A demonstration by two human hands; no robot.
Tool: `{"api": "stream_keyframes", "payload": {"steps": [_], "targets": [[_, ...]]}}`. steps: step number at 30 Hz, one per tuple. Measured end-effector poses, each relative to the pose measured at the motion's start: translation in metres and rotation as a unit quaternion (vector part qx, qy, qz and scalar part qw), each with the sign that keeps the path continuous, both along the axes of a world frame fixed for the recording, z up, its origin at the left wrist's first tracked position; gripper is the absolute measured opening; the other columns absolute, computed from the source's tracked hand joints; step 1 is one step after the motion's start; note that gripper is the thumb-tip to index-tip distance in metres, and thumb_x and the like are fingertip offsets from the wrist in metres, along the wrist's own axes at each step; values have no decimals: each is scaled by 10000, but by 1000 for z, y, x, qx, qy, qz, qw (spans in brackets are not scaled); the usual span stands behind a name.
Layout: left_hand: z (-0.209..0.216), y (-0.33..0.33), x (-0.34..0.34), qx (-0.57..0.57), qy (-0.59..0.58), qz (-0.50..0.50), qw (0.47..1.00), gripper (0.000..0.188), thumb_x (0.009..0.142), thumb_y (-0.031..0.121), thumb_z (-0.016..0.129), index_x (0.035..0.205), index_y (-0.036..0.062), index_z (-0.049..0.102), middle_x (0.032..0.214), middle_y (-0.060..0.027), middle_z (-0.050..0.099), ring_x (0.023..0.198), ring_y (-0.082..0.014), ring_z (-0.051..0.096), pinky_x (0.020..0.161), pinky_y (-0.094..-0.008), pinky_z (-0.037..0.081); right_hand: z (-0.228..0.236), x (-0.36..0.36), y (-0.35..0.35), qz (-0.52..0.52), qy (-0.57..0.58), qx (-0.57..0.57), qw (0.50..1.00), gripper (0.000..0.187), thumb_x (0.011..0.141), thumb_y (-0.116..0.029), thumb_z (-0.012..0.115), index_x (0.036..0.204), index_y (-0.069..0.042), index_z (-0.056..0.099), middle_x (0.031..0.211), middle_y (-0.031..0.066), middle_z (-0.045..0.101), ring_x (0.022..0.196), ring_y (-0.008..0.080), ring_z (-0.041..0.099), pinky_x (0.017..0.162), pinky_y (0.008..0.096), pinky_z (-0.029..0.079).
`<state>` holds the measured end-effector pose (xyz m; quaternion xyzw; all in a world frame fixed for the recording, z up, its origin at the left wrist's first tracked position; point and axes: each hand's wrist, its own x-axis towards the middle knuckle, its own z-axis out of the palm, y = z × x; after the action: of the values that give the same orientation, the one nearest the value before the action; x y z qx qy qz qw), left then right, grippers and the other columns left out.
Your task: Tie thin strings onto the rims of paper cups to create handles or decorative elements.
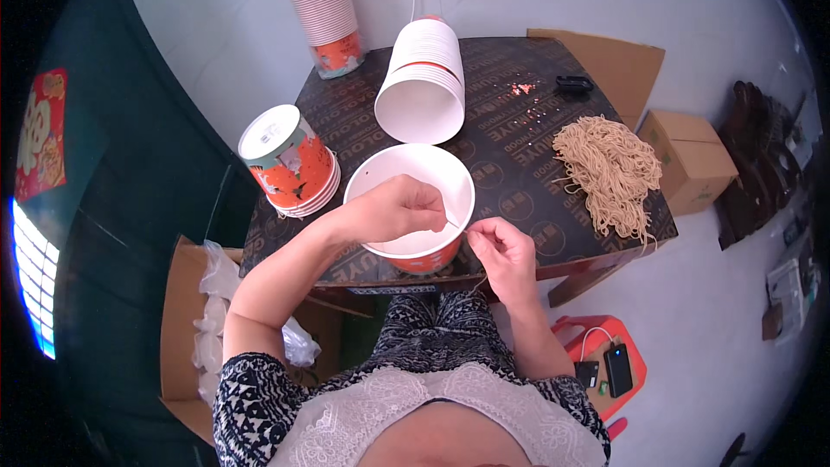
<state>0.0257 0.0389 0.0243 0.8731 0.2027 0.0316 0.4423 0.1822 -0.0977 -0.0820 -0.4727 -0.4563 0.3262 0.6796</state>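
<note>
A large paper bucket (356, 175), white inside and orange outside, stands upright near the table's front edge. My left hand (399, 209) is over its opening, fingers closed in a pinch. My right hand (503, 252) is pinched just off the bucket's right rim. A thin strand of string (456, 225) runs between the two hands at the rim; its ends are hidden in my fingers. On the table's right lies a loose heap of tan string (609, 175), a few ends hanging over the edge.
A nested stack of white buckets (422, 86) lies on its side behind. Upturned printed buckets (294, 164) stand at left, a tall wrapped stack (324, 9) farther back. Red crumbs (522, 88) and a black object (574, 84) are on the dark table (510, 156). A red stool (635, 363) stands lower right.
</note>
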Motion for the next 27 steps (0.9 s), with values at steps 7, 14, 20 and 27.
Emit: {"api": "stream_keyframes", "payload": {"steps": [7, 14, 20, 27], "targets": [[-5, -11, 4, -99, -149, 83, 980, 168, 888, 126, 704, 794, -13, 686, 708, -25, 656, 631, -53, 551, 585, -230, 447, 6, -3, 2, -7, -17, 0, 1000, 121, 936, -55, 633, 1000, 38, 677, 793, -1, 673, 712, 23, 585, 624, 192, 466], [-2, -17, 8, -108, -171, 91, 975, 165, 873, 97, 709, 747, -7, 686, 634, -12, 620, 580, -49, 528, 531, -221, 418, 8, -5, 3, -6, -41, -6, 999, 123, 929, -46, 635, 1003, 40, 680, 783, 21, 688, 716, 31, 602, 635, 200, 482], [2, -17, 10, -90, -139, 114, 980, 157, 917, 45, 595, 788, 9, 678, 691, -8, 624, 592, -52, 537, 554, -231, 438, 4, -5, 7, -3, -20, 3, 1000, 114, 926, -48, 638, 989, 37, 681, 777, 24, 692, 711, 33, 605, 632, 202, 482], [-19, -6, 2, 154, -87, 81, 981, 280, 892, 9, 540, 1163, 16, 611, 1010, -82, 612, 819, -144, 595, 717, -278, 492, 2, -4, 8, -4, -15, 7, 1000, 118, 936, -55, 633, 984, 44, 674, 777, 11, 686, 704, 22, 593, 622, 195, 471]]}}
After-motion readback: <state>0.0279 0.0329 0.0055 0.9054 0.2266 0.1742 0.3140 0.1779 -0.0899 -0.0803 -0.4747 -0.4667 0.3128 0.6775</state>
